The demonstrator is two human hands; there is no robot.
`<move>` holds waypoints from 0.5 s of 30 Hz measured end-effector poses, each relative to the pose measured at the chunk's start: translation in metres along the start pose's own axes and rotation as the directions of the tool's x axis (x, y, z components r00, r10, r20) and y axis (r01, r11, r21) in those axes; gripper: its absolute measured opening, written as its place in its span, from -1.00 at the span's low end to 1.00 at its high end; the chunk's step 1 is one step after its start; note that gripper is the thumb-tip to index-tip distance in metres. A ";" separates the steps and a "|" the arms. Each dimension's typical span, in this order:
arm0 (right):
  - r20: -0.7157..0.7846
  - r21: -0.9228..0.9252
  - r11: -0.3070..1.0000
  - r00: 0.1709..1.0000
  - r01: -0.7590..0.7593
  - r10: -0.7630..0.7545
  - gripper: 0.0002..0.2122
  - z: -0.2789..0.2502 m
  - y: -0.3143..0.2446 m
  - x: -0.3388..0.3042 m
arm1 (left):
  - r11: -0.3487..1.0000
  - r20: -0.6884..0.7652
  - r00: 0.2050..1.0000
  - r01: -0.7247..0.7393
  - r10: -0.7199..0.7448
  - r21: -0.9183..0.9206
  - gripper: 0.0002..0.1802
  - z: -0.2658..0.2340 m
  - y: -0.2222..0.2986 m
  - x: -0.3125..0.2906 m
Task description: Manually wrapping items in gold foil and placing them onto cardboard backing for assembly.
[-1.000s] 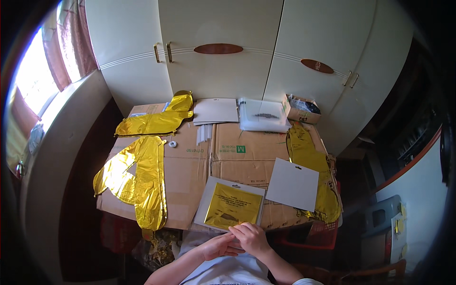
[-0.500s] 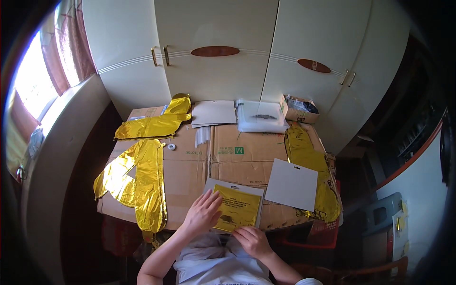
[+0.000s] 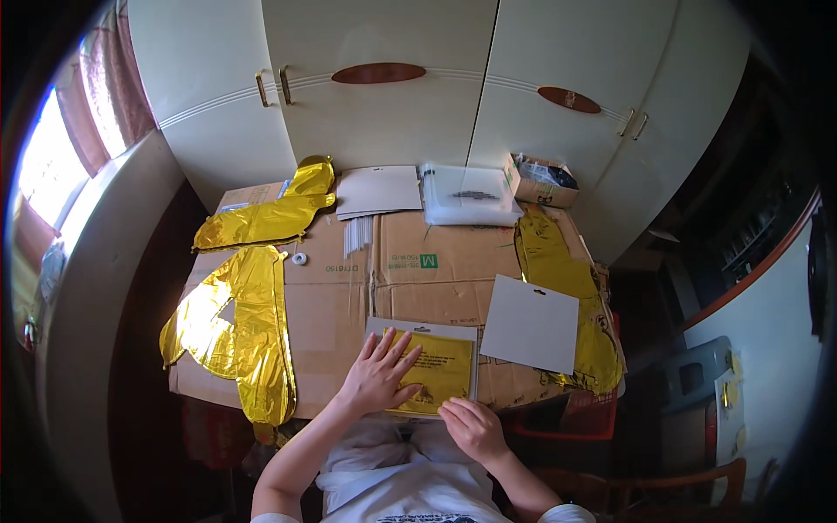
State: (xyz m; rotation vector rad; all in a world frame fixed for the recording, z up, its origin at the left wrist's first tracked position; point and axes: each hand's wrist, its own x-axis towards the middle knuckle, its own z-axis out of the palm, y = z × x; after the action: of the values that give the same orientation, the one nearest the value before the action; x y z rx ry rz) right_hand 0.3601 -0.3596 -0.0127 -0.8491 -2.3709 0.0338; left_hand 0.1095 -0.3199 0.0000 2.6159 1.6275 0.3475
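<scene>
A folded gold foil balloon (image 3: 452,359) with dark print lies on a grey-white backing card (image 3: 471,392) at the table's near edge. A hang slot shows along the card's top. My left hand (image 3: 377,376) rests on the left part of the gold foil, open, its fingers stretched out and slightly spread. At the lower right corner of the card is my right hand (image 3: 475,431), its fingers bent and pressed together. What it pinches, if anything, is hidden. Just right of the package lies a bare white card (image 3: 530,327), partly over flat gold foil (image 3: 596,349).
Gold foil balloons (image 3: 266,336) spread over the left side of the cardboard-covered table (image 3: 327,301). At the back sit grey cards (image 3: 377,190), white strips (image 3: 357,235), a stack of clear bags (image 3: 469,205) and a small open box (image 3: 542,181). A white tape roll (image 3: 299,259) lies left of centre.
My left hand has settled flatter on the gold foil. My right hand has shifted slightly right along the near edge. The whole view has tilted and moved a little.
</scene>
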 end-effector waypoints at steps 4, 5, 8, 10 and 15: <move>0.013 -0.068 0.997 1.000 0.027 -0.026 -0.84 -0.007 0.000 0.008 | 0.996 0.065 0.994 -0.081 0.082 -0.021 -0.12 -0.018 -0.003 -0.001; 0.014 -0.074 0.997 1.000 0.022 -0.021 -0.85 -0.007 0.000 0.008 | 0.993 0.066 0.992 -0.106 0.110 -0.060 -0.15 -0.025 -0.002 -0.004; 0.000 -0.088 0.996 1.000 -0.003 0.003 -0.86 -0.006 -0.002 0.009 | 0.971 0.040 0.978 -0.195 0.202 -0.137 -0.28 -0.035 -0.004 -0.016; -0.016 -0.089 0.996 1.000 -0.016 0.014 -0.87 -0.004 -0.004 0.011 | 0.957 0.002 0.964 -0.264 0.266 -0.124 -0.43 -0.030 -0.009 -0.033; -0.024 -0.123 0.992 1.000 0.007 -0.010 -0.86 -0.003 -0.004 0.013 | 0.943 -0.168 0.931 -0.331 0.323 -0.021 -0.70 -0.026 -0.003 -0.052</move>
State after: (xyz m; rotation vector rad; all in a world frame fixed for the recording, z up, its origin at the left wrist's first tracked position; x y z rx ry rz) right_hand 0.3518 -0.3552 -0.0022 -0.8911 -2.3726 -0.1265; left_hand 0.0790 -0.3667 0.0162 2.8859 1.1904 0.6208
